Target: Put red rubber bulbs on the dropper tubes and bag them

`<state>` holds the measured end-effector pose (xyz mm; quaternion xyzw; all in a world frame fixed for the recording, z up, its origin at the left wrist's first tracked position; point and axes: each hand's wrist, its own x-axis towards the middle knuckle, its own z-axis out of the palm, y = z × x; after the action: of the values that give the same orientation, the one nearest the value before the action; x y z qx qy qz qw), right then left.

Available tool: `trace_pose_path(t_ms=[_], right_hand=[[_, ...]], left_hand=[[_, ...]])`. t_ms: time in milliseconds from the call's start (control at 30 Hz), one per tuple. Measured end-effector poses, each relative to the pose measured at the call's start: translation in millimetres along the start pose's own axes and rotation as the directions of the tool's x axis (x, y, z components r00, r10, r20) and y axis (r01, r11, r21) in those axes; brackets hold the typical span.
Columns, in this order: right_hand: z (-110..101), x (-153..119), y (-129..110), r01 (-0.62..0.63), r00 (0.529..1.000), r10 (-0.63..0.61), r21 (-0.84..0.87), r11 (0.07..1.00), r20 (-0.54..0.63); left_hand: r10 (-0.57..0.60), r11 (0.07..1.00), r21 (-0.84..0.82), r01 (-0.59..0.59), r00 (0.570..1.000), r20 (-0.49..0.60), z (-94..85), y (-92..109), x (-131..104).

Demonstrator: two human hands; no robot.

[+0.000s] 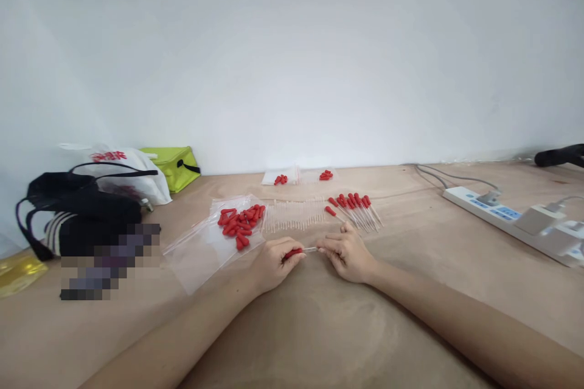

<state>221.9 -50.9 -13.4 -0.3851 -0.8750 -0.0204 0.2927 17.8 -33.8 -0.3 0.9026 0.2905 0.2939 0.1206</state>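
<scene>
My left hand [275,264] is closed around a red rubber dropper bulb [293,253]. A thin clear glass tube [310,249] runs from the bulb's end to my right hand [349,255], whose fingers pinch its other end. Left of my hands, a pile of loose red bulbs [241,223] lies on clear plastic bags [196,255]. Beyond my hands is a row of bare glass tubes [294,214]. To its right lie several droppers [358,209], each a tube with a red bulb on it.
At the back lie small bags with red bulbs [325,175]. A black bag [100,213], a white plastic bag [137,173] and a lime-green box bag [173,167] stand at left. A power strip [493,213] with plugged-in chargers lies at right, its cables trailing toward the wall.
</scene>
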Motion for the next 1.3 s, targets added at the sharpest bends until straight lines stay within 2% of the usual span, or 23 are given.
trace_pose_path(t_ms=[533,667,767,900,967,1000,1067,1133,1233,1300], right_hand=[[4.9,5.2,-9.3,0.013,0.999,-0.011,-0.035,0.999,0.039],[5.0,6.1,-6.6,0.005,0.998,-0.006,0.013,1.000,0.056],[0.2,9.0,-6.3,0.006,0.998,-0.006,-0.008,1.000,0.056],[-9.4,14.2,-4.0,0.013,0.998,-0.003,-0.162,0.987,0.061],[-14.6,16.2,4.6,-0.056,0.997,0.065,-0.196,0.979,0.044],[-17.3,16.9,11.7,-0.133,0.990,0.137,-0.189,0.973,0.013],[-22.4,17.7,30.1,-0.351,0.936,0.343,-0.138,0.926,-0.078],[-26.5,17.1,50.6,-0.578,0.813,0.562,-0.096,0.810,-0.155],[-27.6,14.1,74.4,-0.734,0.678,0.721,-0.083,0.674,-0.142],[-25.1,12.2,82.4,-0.774,0.633,0.765,-0.094,0.626,-0.123]], left_hand=[[0.015,1.000,0.024,-0.018,0.995,0.102,-0.8,0.0,1.2],[-0.001,1.000,0.018,-0.001,0.994,0.111,-1.7,-0.1,3.8],[-0.041,0.999,-0.008,0.041,0.997,0.069,-1.5,-1.1,4.9],[-0.110,0.994,-0.024,0.110,0.994,-0.021,-2.5,-7.6,2.9],[-0.151,0.988,0.005,0.152,0.986,-0.074,-4.6,-12.5,0.6],[-0.170,0.985,0.023,0.173,0.981,-0.094,-5.9,-14.7,-0.5],[-0.196,0.978,0.050,0.201,0.976,-0.091,-8.8,-17.6,-2.2],[-0.211,0.975,0.068,0.213,0.976,-0.047,-11.1,-17.5,-2.5],[-0.203,0.976,0.085,0.200,0.979,0.028,-12.7,-13.9,-0.9],[-0.184,0.980,0.080,0.179,0.982,0.047,-12.6,-11.8,0.4]])
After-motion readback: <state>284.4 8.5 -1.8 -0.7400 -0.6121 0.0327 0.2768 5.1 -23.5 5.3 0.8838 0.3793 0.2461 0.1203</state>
